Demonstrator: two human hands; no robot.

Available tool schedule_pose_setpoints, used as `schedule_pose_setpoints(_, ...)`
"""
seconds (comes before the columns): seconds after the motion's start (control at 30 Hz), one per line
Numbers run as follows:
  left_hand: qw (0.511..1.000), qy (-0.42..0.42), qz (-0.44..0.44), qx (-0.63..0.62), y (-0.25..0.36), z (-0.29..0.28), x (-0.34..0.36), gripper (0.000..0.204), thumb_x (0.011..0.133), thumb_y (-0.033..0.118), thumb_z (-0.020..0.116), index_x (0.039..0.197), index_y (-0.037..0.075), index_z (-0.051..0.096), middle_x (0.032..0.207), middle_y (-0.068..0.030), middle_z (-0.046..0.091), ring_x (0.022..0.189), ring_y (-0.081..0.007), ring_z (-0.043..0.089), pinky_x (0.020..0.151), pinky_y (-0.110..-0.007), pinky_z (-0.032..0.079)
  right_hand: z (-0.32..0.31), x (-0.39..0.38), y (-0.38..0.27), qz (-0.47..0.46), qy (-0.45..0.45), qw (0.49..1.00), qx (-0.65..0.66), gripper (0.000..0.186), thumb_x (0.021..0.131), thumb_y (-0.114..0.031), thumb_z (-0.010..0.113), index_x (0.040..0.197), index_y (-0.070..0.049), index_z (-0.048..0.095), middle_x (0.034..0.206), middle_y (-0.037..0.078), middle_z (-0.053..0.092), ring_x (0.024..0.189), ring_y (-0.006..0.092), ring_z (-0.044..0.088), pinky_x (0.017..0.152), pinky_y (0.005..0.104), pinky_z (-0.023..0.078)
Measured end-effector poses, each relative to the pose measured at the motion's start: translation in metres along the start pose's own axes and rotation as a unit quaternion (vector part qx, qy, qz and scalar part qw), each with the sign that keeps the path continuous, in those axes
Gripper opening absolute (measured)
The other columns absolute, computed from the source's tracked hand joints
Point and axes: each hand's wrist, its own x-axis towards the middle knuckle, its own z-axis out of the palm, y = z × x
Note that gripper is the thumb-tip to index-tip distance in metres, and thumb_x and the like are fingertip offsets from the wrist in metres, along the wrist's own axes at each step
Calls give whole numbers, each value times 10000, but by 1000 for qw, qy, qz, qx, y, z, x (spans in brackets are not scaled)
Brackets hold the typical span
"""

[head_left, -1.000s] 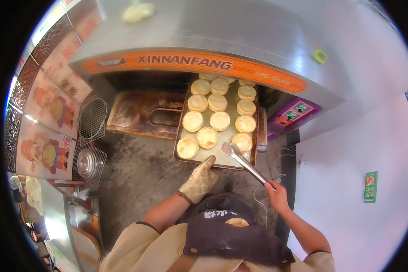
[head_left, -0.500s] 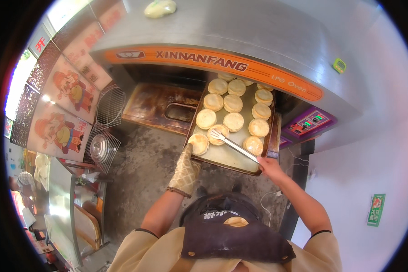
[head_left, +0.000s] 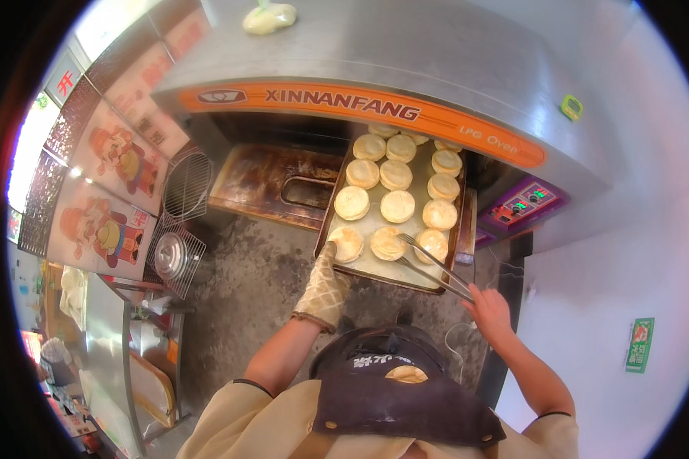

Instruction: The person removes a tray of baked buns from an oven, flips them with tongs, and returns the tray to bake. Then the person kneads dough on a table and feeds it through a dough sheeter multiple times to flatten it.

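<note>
Grey, stained floor (head_left: 245, 256) is seen below a big metal oven (head_left: 421, 46); a white wall (head_left: 582, 298) is seen on the right, and a table (head_left: 103, 314) on the left. A dark-edged tray (head_left: 417, 183) is set partly inside the oven, with its near end sticking out; round golden breads (head_left: 397, 206) are laid on it in lines, with a bare strip left beside the right line. The left hand (head_left: 323, 294) is covered by a pale mitt (head_left: 315, 304) with criss-cross lines; its tip is put at the tray's near left corner, just beside the bread there; how tight this grip is cannot be told, as the fingers are hidden. Long metal tongs (head_left: 439, 265) are held by the right hand (head_left: 488, 314), with its grip closed around their handle end; their two tips are spread apart at the right side of the middle bread (head_left: 386, 245) in the nearest row; whether that bread is pinched cannot be told. A round metal lid (head_left: 170, 255) is seen at a wire rack (head_left: 187, 274), left of the oven.
</note>
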Motion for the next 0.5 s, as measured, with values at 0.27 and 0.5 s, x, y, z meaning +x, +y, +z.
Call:
schedule_pose_setpoints(0.27, 992, 7, -75, -103, 10, -13, 9, 493, 1102, 172, 692, 1547, 12, 552, 1570, -141, 607, 1426, -269, 595, 1265, -416, 486, -30, -51, -58, 231, 11, 955, 184, 424, 959, -211, 858, 1324, -40, 728, 917, 137, 686, 776, 276, 670, 683, 396, 528)
schedule_pose_setpoints(0.5, 967, -2, -207, -146, 32, -12, 10, 469, 1101, 120, 674, 1541, 15, 550, 1540, -143, 632, 1410, -268, 613, 1229, -411, 529, 17, 3, -106, 523, -108, 724, 437, 446, 1073, -431, 734, 1124, 6, 810, 773, 5, 654, 687, 88, 562, 610, 297, 450)
